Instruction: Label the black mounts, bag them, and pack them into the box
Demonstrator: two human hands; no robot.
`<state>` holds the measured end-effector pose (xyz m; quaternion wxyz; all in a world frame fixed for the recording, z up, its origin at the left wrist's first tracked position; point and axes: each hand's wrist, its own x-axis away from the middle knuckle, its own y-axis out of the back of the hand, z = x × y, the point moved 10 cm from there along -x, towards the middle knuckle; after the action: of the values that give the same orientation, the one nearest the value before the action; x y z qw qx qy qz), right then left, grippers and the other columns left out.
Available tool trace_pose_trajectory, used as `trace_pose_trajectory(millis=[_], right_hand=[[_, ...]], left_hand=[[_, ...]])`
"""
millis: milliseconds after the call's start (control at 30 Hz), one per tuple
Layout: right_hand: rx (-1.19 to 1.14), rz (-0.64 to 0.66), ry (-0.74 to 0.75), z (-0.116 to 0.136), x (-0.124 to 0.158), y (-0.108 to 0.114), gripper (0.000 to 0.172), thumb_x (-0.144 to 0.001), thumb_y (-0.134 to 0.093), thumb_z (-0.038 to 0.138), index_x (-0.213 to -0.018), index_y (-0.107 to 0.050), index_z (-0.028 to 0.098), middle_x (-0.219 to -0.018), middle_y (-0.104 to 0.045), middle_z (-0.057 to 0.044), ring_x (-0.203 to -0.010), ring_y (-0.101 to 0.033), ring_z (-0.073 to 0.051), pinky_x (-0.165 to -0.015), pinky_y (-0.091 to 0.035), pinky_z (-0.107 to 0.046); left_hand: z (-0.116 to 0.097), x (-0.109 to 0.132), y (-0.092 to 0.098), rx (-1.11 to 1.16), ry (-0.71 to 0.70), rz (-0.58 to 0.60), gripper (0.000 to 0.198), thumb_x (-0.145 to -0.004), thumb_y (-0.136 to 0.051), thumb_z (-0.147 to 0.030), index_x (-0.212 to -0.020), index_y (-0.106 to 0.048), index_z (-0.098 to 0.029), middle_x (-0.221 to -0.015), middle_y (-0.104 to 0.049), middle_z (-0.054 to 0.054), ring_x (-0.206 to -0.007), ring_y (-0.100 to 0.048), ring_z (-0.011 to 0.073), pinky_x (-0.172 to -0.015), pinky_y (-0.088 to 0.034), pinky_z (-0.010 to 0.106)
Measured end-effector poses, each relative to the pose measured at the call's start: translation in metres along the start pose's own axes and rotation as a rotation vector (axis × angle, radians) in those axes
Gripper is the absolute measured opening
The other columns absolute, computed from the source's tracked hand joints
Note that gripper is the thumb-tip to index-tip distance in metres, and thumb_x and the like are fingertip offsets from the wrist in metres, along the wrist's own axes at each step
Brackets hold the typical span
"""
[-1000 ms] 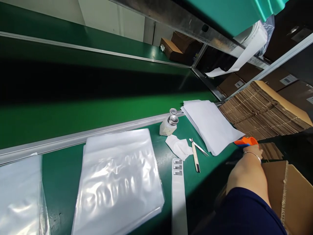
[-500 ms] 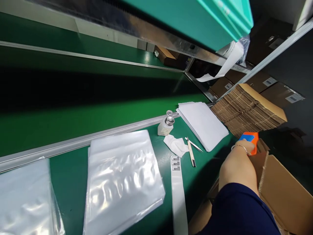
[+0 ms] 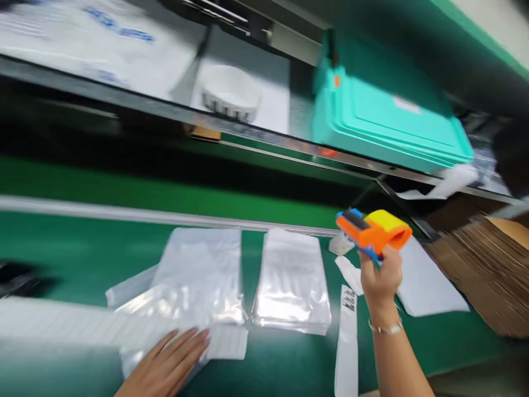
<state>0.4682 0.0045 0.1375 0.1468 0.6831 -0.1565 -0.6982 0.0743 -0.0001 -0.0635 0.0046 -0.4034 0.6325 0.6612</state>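
Note:
My right hand (image 3: 381, 275) is raised above the green table, wrapped round an orange, blue and yellow handheld device (image 3: 372, 231) like a label gun or tape dispenser. My left hand (image 3: 167, 361) lies flat, fingers spread, on a long white strip of labels (image 3: 103, 328). That strip crosses the lower part of a clear plastic bag (image 3: 198, 270). A stack of clear bags (image 3: 291, 281) lies right of it. Near my right hand are a white bottle (image 3: 341, 243), a crumpled white cloth (image 3: 349, 273) and a strip with printed labels (image 3: 347, 347).
White sheets (image 3: 430, 275) lie at the right, beside stacked flat cardboard (image 3: 487, 270). Overhead, a shelf (image 3: 264, 129) holds teal boxes (image 3: 397, 116) and a white roll (image 3: 231, 91). A blurred dark object (image 3: 19, 278) sits at the far left.
The view has swung left and up. My right hand has lifted the orange device from beside the cardboard box to above the table. My left hand and the long label strip have come into view.

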Motion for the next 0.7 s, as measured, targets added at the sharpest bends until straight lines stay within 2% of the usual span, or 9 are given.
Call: trace_pose_trajectory(millis=[67, 167, 233, 333, 400, 467, 533, 600, 700], right_hand=[[-0.111, 0.099, 0.222, 0.072, 0.016, 0.002, 0.017, -0.084, -0.061, 0.02, -0.099, -0.052, 0.021, -0.086, -0.061, -0.006, -0.079, -0.06, -0.022, -0.075, -0.047, -0.036], [-0.28, 0.267, 0.363, 0.143, 0.04, 0.003, 0.014, -0.087, -0.057, 0.017, -0.099, -0.051, 0.021, -0.088, -0.062, -0.007, -0.079, -0.062, -0.022, -0.074, -0.048, -0.037], [-0.359, 0.346, 0.401, 0.173, 0.053, 0.003, 0.011, -0.089, -0.055, 0.019, -0.099, -0.051, 0.02, -0.088, -0.063, -0.008, -0.078, -0.062, -0.022, -0.074, -0.049, -0.037], [-0.423, 0.411, 0.436, 0.196, 0.067, 0.005, 0.01, -0.091, -0.054, 0.021, -0.101, -0.052, 0.018, -0.09, -0.066, -0.009, -0.081, -0.064, -0.022, -0.076, -0.051, -0.039], [-0.45, 0.446, 0.445, 0.203, 0.072, 0.007, 0.011, -0.092, -0.053, 0.023, -0.103, -0.054, 0.019, -0.092, -0.067, -0.009, -0.082, -0.065, -0.022, -0.077, -0.052, -0.04], [-0.48, 0.483, 0.456, 0.207, 0.077, 0.01, 0.013, -0.093, -0.053, 0.025, -0.105, -0.055, 0.018, -0.093, -0.069, -0.009, -0.083, -0.066, -0.023, -0.08, -0.053, -0.041], [-0.517, 0.521, 0.463, 0.212, 0.082, 0.014, 0.018, -0.093, -0.053, 0.029, -0.108, -0.055, 0.018, -0.09, -0.07, -0.01, -0.082, -0.067, -0.023, -0.081, -0.055, -0.042], [-0.557, 0.573, 0.434, 0.215, 0.087, 0.017, 0.029, -0.094, -0.053, 0.036, -0.116, -0.054, 0.017, -0.089, -0.071, -0.01, -0.081, -0.069, -0.024, -0.078, -0.057, -0.041], [-0.609, 0.762, 0.276, 0.213, 0.096, 0.011, 0.048, -0.097, -0.047, 0.038, -0.141, -0.037, 0.02, -0.099, -0.071, -0.01, -0.082, -0.07, -0.023, -0.069, -0.059, -0.035]], left_hand=[[0.004, -0.03, 0.032, 0.112, 0.089, -0.109, 0.046, -0.092, -0.045, -0.012, -0.135, -0.052, -0.026, -0.117, -0.071, 0.004, -0.111, -0.065, 0.0177, -0.1, -0.046, 0.031], [0.015, -0.076, 0.085, 0.288, 0.164, -0.324, 0.035, -0.095, -0.047, -0.018, -0.129, -0.054, -0.02, -0.117, -0.067, 0.011, -0.112, -0.062, 0.0188, -0.095, -0.051, 0.034], [0.016, -0.098, 0.111, 0.384, 0.119, -0.414, 0.033, -0.096, -0.048, -0.02, -0.129, -0.054, -0.021, -0.117, -0.067, 0.011, -0.112, -0.061, 0.0188, -0.094, -0.052, 0.035], [0.006, -0.114, 0.127, 0.493, -0.005, -0.356, 0.028, -0.096, -0.052, -0.021, -0.122, -0.06, -0.022, -0.112, -0.07, 0.009, -0.109, -0.062, 0.0194, -0.094, -0.052, 0.036], [0.0, -0.114, 0.128, 0.586, -0.048, -0.27, 0.024, -0.095, -0.053, -0.021, -0.116, -0.065, -0.021, -0.106, -0.072, 0.008, -0.104, -0.064, 0.0194, -0.093, -0.052, 0.035], [0.0, -0.111, 0.123, 0.707, -0.001, -0.157, 0.02, -0.094, -0.054, -0.021, -0.107, -0.068, -0.019, -0.1, -0.073, 0.008, -0.097, -0.065, 0.019, -0.089, -0.051, 0.034], [0.008, -0.107, 0.108, 0.835, 0.157, -0.037, 0.014, -0.09, -0.057, -0.019, -0.094, -0.071, -0.018, -0.093, -0.073, 0.007, -0.091, -0.064, 0.0178, -0.085, -0.05, 0.032], [0.019, -0.099, 0.088, 0.974, 0.387, 0.058, 0.01, -0.084, -0.061, -0.019, -0.081, -0.069, -0.017, -0.085, -0.071, 0.005, -0.083, -0.063, 0.0162, -0.08, -0.049, 0.029], [0.03, -0.084, 0.052, 1.272, 0.72, 0.125, 0.012, -0.077, -0.065, -0.025, -0.07, -0.063, -0.015, -0.069, -0.065, 0.001, -0.067, -0.059, 0.013, -0.068, -0.046, 0.026]])
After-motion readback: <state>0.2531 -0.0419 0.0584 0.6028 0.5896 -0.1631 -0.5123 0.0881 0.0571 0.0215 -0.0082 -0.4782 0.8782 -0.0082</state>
